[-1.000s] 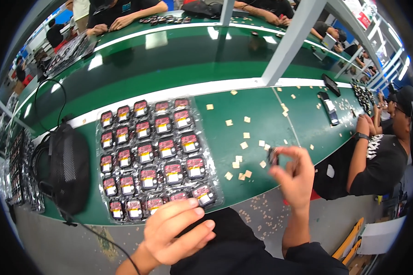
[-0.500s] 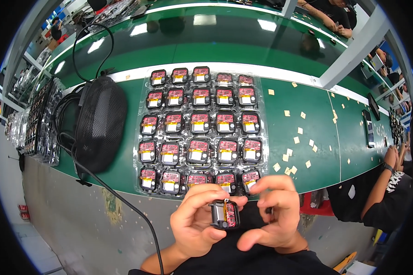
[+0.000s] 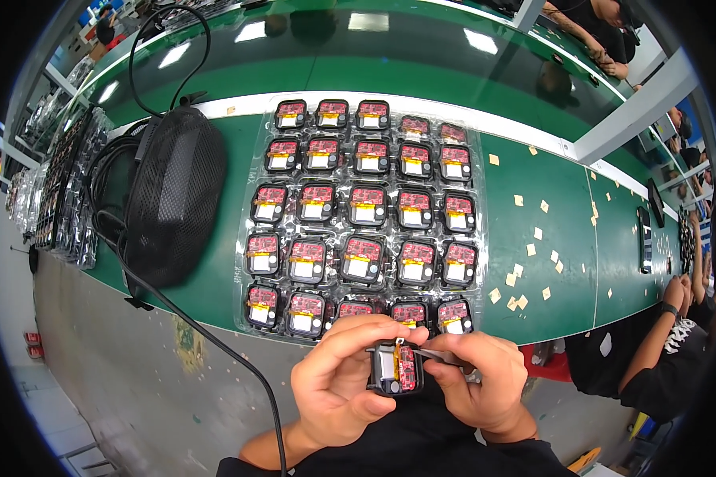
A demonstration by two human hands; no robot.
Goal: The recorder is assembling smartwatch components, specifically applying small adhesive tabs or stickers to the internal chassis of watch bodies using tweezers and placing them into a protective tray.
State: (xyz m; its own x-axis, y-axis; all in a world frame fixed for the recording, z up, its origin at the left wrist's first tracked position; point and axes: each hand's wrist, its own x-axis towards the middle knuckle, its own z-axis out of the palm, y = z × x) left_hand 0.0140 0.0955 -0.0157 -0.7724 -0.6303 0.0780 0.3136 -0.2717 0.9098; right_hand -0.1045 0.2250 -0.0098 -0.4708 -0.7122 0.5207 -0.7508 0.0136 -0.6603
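My left hand (image 3: 338, 381) holds an open smartwatch case (image 3: 396, 369) between fingers and thumb, in front of the table's near edge. The case is black, with a red circuit board, a silver battery and a yellow flex strip inside. In my right hand (image 3: 485, 378) is a thin dark pointed tool, which looks like tweezers (image 3: 444, 357), pinched between thumb and fingers. Its tip reaches the upper right edge of the case; whether it touches the board I cannot tell. Beyond my hands, a clear plastic tray (image 3: 479, 238) carries rows of similar watch cases (image 3: 367, 205).
A black mesh bag (image 3: 173, 199) with a cable (image 3: 215, 342) stands left of the tray, near stacked trays (image 3: 71, 187). Small pale squares (image 3: 531, 250) lie scattered on the green table (image 3: 569, 238). A phone-like dark device (image 3: 645, 238) and a co-worker's arm (image 3: 652, 342) are at right.
My right hand has closed from spread fingers into a pinch on the tweezers and brought them to the watch case. The view has shifted slightly; the left hand still holds the case.
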